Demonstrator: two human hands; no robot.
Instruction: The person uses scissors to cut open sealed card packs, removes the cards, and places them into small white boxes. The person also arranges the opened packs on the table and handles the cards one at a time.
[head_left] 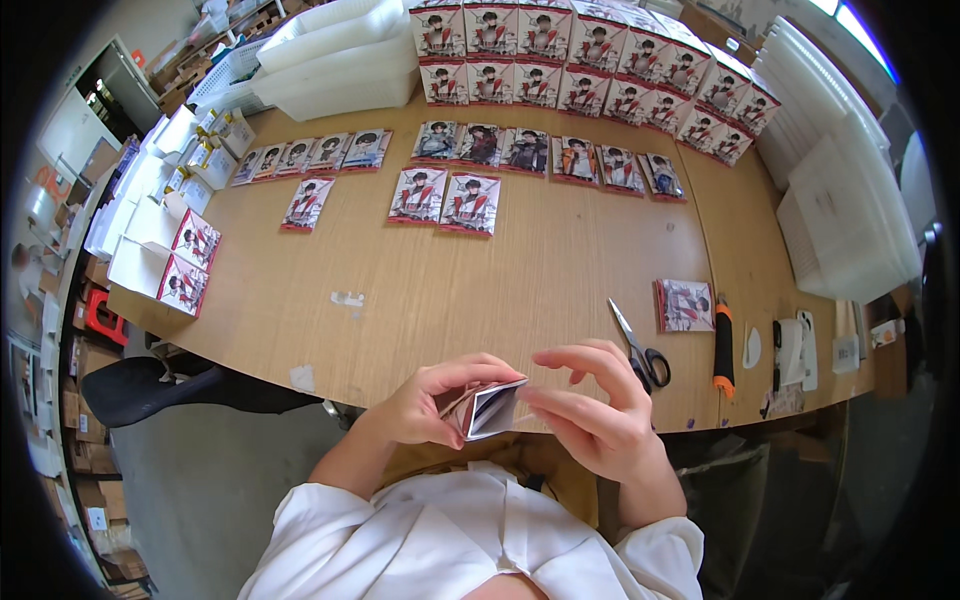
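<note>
Near the table's front edge, my left hand (418, 402) is closed round a small paper card packet (492, 413). The packet gapes at the end facing me, with pale walls and something dark inside that I cannot make out. My right hand (602, 412) is just to the right of the packet, its fingers apart and bent, the fingertips close to the packet's edge. Whether they touch it is hard to tell. Scissors (642, 352) with dark handles lie beyond my right hand. To their right is a small stack of illustrated packets (686, 306).
Rows of illustrated packets (443, 199) lie across the table (400, 290). Stacked illustrated boxes (535, 85) stand at the back, white boxes (185, 285) at the left. Translucent bins (340, 75) occupy the back left, more bins (850, 220) the right. An orange-and-black tool (723, 350) lies at right.
</note>
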